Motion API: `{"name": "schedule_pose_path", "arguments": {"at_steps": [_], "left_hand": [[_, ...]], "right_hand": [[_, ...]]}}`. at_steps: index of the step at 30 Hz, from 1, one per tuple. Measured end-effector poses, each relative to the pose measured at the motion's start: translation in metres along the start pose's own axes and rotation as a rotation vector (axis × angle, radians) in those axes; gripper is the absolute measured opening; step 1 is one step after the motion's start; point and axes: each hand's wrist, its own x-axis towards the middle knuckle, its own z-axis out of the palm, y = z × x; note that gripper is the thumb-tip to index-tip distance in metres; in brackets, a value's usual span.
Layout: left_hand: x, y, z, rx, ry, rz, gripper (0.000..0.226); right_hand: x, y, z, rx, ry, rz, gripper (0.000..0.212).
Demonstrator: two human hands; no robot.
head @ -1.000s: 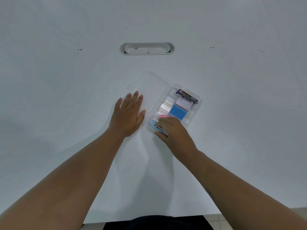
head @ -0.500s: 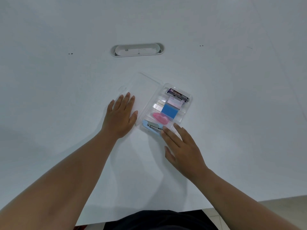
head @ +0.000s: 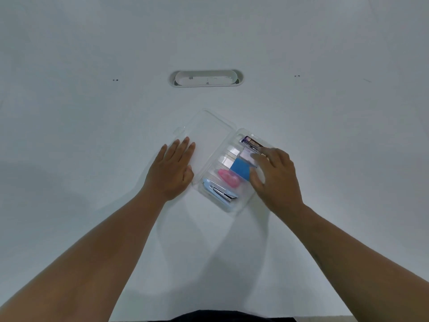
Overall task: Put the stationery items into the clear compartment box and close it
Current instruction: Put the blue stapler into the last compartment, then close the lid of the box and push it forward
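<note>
Head view: a white table is shown from above, with a clear box lying open at an angle near its centre. The lid is folded flat to the left of the tray, and the hinge edge runs diagonally between the two halves. Inside the tray, a pale blue stapler is seen in the nearest compartment, a pink item in the next, a blue pad beyond it, and a dark printed packet along the far end. Small white and silvery pieces are lined up along the hinge side.

The left hand is laid flat on the table, fingers together and extended, their tips resting on the near corner of the lid; nothing is gripped. The right hand is placed over the tray's right edge with fingers spread and slightly curled; its thumb meets the blue pad, but whether anything is pinched cannot be told because of blur.

An oval slot is set into the table well beyond the box. Bare surface is left on all sides of the box, widest toward the far edge and both flanks.
</note>
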Motion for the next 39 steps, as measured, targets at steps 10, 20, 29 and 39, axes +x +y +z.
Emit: {"name": "schedule_pose_path", "arguments": {"at_steps": [10,20,29,39], "left_hand": [[0.012,-0.038,-0.018,0.066,-0.056,0.058,0.072],[0.052,-0.062,-0.029,0.113,-0.047,0.072,0.056],[0.061,-0.065,-0.032,-0.186,0.058,-0.158,0.066],[0.076,-0.065,-0.035,-0.248,0.152,-0.303,0.027]], "right_hand": [[0.019,0.003,0.020,0.172,-0.154,0.170,0.041],[-0.016,-0.029,0.032,0.279,-0.095,0.304,0.029],[0.050,-0.014,0.033,0.392,-0.013,0.393,0.016],[0.150,-0.026,0.048,0.366,-0.210,0.227,0.025]]}}
